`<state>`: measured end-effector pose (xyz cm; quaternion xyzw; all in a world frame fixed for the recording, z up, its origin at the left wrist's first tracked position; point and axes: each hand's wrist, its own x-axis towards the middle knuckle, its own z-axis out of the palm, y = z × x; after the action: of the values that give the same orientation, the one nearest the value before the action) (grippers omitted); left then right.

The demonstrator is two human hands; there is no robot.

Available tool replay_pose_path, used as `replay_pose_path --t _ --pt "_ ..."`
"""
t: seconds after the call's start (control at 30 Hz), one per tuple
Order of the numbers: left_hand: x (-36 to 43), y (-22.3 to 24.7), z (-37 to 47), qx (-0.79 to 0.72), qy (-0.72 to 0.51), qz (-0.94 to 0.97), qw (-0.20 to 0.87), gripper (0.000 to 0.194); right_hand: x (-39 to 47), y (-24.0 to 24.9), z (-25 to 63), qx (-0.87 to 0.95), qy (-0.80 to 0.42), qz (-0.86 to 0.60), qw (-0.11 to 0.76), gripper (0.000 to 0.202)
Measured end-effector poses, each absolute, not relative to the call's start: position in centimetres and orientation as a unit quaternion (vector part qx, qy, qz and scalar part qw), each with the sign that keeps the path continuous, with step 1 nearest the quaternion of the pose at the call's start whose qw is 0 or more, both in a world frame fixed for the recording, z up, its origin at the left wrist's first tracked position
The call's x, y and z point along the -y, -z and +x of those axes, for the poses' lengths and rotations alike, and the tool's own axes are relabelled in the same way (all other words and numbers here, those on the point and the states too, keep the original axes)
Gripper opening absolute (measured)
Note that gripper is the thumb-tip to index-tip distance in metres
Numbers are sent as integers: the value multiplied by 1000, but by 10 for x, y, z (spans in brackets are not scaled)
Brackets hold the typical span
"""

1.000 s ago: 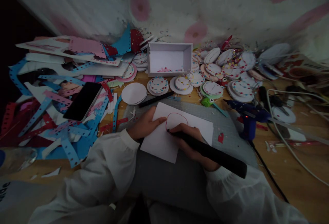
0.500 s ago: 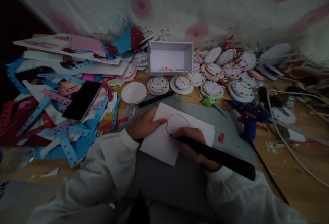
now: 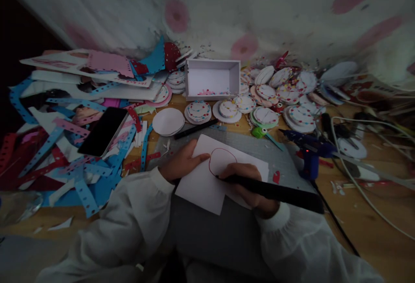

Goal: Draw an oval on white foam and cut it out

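Observation:
White paper sheets point(image 3: 202, 188) lie overlapped and turned at an angle on a grey mat point(image 3: 201, 231). A red, roughly round outline is drawn on the top sheet. My right hand point(image 3: 246, 181) is closed on a long black pen point(image 3: 279, 190), its tip touching the outline's lower edge. The far side of the outline is partly covered by this hand. At the sheet's left edge my left hand point(image 3: 183, 162) lies flat on the paper, thumb stretched toward the outline, the other fingers mostly hidden under its back.
A white box point(image 3: 212, 77) stands at the back between decorated paper discs point(image 3: 228, 110). Coloured strips and a phone point(image 3: 103, 131) lie left. A blue glue gun point(image 3: 309, 151) with a lit red light and cables lie right. Another black pen point(image 3: 196, 128) is beyond the paper.
The pen tip has moved slightly right along the bottom of the red outline, and the pen's back end has swung up a little. My left hand stays on the paper. The camera view has shifted slightly.

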<state>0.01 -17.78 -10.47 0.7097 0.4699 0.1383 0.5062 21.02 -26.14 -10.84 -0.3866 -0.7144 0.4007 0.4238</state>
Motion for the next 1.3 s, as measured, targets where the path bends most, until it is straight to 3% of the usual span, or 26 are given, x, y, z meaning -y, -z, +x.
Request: replay_pose_path --t 0.1,0.2,0.27,0.4,0.5,0.7,0.77,1.0,1.13,1.3 --pt "178 105 0 -472 -140 704 511 38 262 118 210 662 -433 -394 468 14" --pt "176 106 0 -475 -148 694 521 39 258 128 207 515 -408 -433 618 9" --pt "176 107 0 -474 -160 684 531 40 256 129 205 476 -373 -449 658 14" --pt "183 105 1 -502 -168 688 497 41 256 117 202 461 -455 -457 610 4" --pt "196 99 -1 -533 -145 719 421 40 261 108 201 405 -572 -430 569 17" --pt "221 67 -7 -513 -224 786 261 41 272 100 196 397 -626 -401 538 18" --pt "225 53 -5 -481 -251 793 275 37 275 99 194 403 -647 -376 526 19" --pt "228 38 11 -385 -170 754 504 21 283 100 188 411 -690 -339 490 20" --pt "220 39 9 -416 -168 741 500 24 278 102 191 420 -696 -347 467 26" --pt "197 26 -11 -438 -171 764 442 25 259 107 211 410 -665 -332 528 30"
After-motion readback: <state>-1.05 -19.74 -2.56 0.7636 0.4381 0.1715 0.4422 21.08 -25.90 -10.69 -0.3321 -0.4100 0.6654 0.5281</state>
